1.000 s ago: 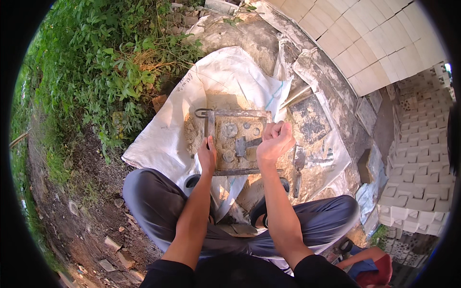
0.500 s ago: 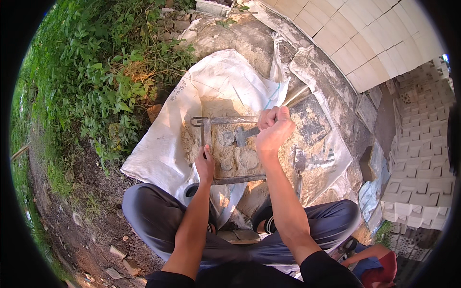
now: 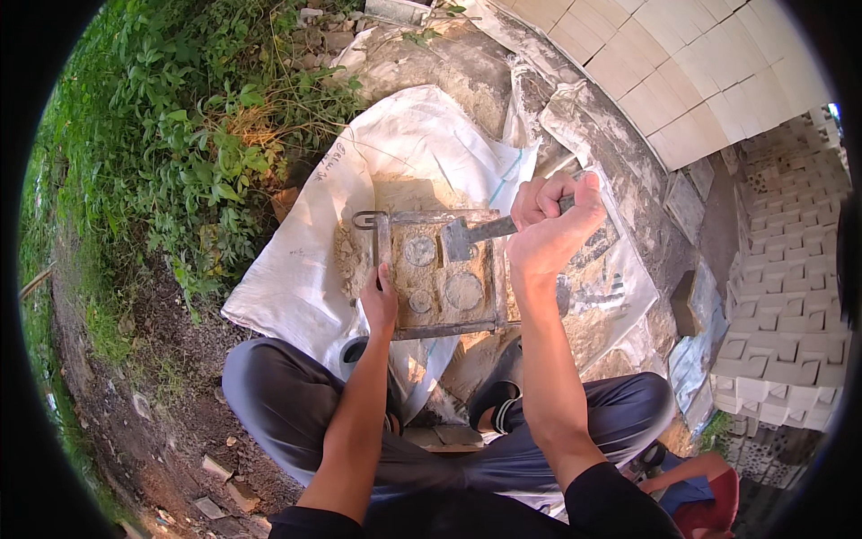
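Note:
A square metal frame (image 3: 444, 331) lies packed with pale sand, and three grey round discs are set in it: one at the far left (image 3: 419, 251), a larger one at the near right (image 3: 464, 290) and a small one at the near left (image 3: 420, 301). My left hand (image 3: 380, 301) is closed on the frame's left bar, thumb on top. My right hand (image 3: 557, 225) is a fist round the handle of a hammer (image 3: 456, 239). Its dark, blocky head hovers over or rests on the sand beside the far-left disc; I cannot tell which.
Under the frame spreads a white woven sack (image 3: 296, 260) with loose sand on it. Green plants (image 3: 180, 153) grow at the left. Stacked pale blocks (image 3: 781, 296) and a tiled wall (image 3: 682, 63) stand at the right. Another person's arm (image 3: 696, 469) shows at the lower right.
My right hand has shifted to the right, away from the frame, with more of the hammer's handle now showing. The hammer head has tilted and moved slightly right. My left hand stays on the frame.

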`<action>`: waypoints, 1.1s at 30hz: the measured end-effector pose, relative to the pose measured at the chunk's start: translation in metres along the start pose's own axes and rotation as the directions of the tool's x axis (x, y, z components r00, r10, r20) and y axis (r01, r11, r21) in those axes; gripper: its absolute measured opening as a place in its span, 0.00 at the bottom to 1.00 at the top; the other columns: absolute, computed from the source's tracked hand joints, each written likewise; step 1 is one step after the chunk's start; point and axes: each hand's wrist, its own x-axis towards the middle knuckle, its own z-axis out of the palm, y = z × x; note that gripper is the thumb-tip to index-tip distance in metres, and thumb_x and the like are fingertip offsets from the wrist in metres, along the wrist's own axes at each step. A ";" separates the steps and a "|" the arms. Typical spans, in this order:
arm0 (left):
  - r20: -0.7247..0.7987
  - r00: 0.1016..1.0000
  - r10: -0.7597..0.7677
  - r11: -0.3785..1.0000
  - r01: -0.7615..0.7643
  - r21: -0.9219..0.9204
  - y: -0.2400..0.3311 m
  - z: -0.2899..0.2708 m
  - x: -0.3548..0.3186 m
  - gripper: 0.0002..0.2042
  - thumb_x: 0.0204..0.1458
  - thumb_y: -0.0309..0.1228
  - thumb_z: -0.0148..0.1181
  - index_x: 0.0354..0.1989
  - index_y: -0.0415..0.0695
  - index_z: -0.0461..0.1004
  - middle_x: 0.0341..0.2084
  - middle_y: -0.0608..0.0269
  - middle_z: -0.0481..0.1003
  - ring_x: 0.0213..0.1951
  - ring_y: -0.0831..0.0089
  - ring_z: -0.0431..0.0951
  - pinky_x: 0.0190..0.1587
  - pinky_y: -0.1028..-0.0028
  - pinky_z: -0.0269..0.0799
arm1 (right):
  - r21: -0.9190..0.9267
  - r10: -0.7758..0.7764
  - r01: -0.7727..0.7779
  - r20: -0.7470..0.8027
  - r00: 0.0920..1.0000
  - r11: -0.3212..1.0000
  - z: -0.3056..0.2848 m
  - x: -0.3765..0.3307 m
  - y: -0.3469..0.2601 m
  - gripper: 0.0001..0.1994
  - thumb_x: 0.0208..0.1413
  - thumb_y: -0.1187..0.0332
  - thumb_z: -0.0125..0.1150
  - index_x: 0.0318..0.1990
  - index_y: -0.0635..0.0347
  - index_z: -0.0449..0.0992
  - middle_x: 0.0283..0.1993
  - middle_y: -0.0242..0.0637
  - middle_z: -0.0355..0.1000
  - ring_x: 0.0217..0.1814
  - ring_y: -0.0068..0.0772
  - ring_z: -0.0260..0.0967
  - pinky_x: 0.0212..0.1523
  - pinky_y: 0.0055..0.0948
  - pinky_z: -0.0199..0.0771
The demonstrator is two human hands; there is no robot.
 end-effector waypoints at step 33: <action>-0.057 0.996 0.066 0.997 -0.063 0.052 -0.008 0.005 0.001 0.20 0.58 0.42 0.43 0.29 0.35 0.69 0.21 0.39 0.68 0.25 0.44 0.67 0.28 0.59 0.61 | -0.080 0.032 -0.055 -0.271 0.962 0.995 -0.010 -0.018 0.000 0.25 0.59 0.56 0.41 0.11 0.55 0.50 0.10 0.24 0.45 0.13 0.16 0.39 0.14 0.22 0.35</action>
